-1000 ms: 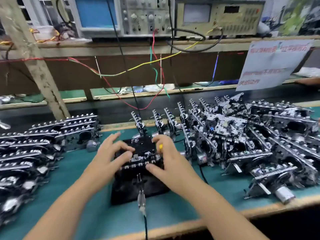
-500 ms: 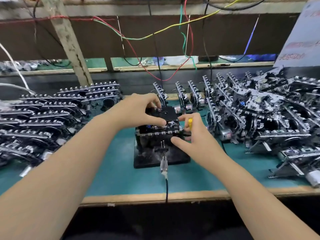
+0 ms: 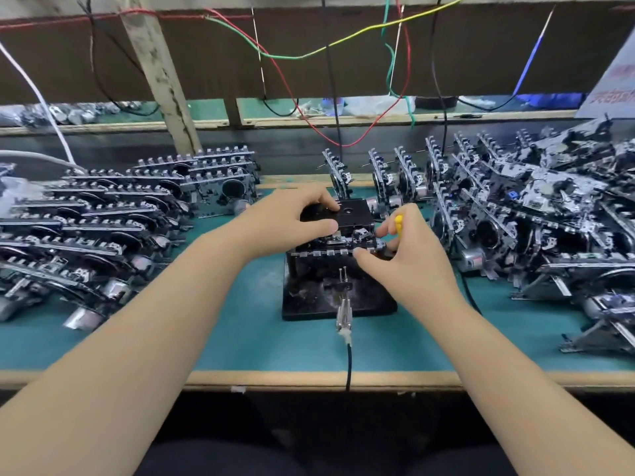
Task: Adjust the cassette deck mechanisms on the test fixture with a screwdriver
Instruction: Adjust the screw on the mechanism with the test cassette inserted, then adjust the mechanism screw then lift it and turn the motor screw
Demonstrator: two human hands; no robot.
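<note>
A black test fixture (image 3: 309, 300) stands on the green bench mat at the centre. A cassette deck mechanism (image 3: 347, 242) sits on top of it, with a black cassette (image 3: 354, 214) lying in it. My left hand (image 3: 295, 214) grips the cassette's left side between fingers and thumb. My right hand (image 3: 409, 249) holds a small yellow-handled screwdriver (image 3: 398, 224) at the mechanism's right end, its thumb pressing on the row of keys at the front. The screwdriver's tip is hidden by my fingers.
Rows of cassette mechanisms (image 3: 103, 218) fill the bench to the left, and a larger heap (image 3: 536, 214) lies to the right. A metal clip on a black cable (image 3: 344, 314) runs from the fixture over the bench's front edge. Coloured wires (image 3: 309, 56) hang behind.
My head has tilted down, so the instruments on the shelf left the view. My left hand moved from the mechanism's keys up onto the cassette. My right hand stays at the right end.
</note>
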